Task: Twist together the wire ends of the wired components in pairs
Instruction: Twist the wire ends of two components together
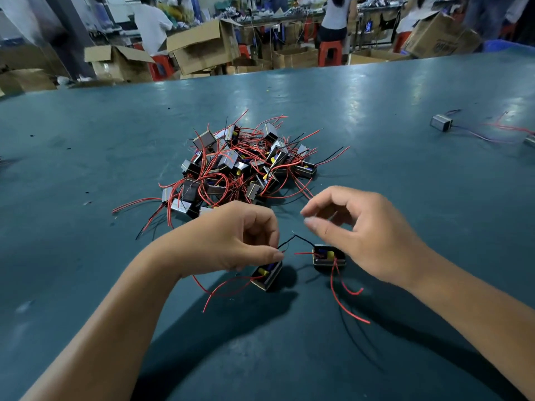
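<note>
Two small boxy components lie on the teal table in front of me, the left component [267, 274] and the right component [328, 257], each with red wires trailing toward me. Their black wires [292, 238] meet in a peak between them, joined at the tip. My left hand [231, 238] pinches the black wire just above the left component between thumb and fingertips. My right hand [359, 230] hovers above the right component, fingers loosely curled with thumb and forefinger apart, holding nothing that I can see.
A heap of several more wired components [237, 166] with tangled red wires lies further back at the table's centre. A joined pair [441, 123] lies at the far right. Cardboard boxes [199, 44], red stools and seated people are beyond the table's far edge.
</note>
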### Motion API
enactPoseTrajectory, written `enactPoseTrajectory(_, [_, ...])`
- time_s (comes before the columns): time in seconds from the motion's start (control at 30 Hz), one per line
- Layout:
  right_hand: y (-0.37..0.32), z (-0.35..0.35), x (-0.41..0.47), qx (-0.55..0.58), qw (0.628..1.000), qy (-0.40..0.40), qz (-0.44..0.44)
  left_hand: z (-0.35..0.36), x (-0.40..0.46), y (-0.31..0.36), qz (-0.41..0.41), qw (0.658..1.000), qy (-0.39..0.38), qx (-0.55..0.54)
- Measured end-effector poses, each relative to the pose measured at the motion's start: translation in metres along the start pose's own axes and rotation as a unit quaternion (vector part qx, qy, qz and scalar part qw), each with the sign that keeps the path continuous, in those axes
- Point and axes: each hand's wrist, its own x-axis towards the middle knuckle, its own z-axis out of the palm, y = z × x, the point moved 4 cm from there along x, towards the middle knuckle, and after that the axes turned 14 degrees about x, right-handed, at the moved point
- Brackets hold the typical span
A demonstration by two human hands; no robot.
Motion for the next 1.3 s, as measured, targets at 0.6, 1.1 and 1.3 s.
enactPoseTrajectory(0.6, [0.016, 0.014, -0.011, -0.055, 0.995, -0.009, 0.081, 0.003, 0.008, -0.009, -0.01, 0.998, 0.02, 0.057])
enactPoseTrajectory(1.1, [0.018, 0.017, -0.012, -0.033, 0.996, 0.013, 0.079, 0.01, 0.017, -0.015, -0.024, 0.995, 0.073, -0.063])
enactPoseTrajectory(1.3, [0.021, 0.02, -0.012, -0.031, 0.997, 0.007, 0.073, 0.01, 0.018, -0.015, -0.021, 0.994, 0.071, -0.079])
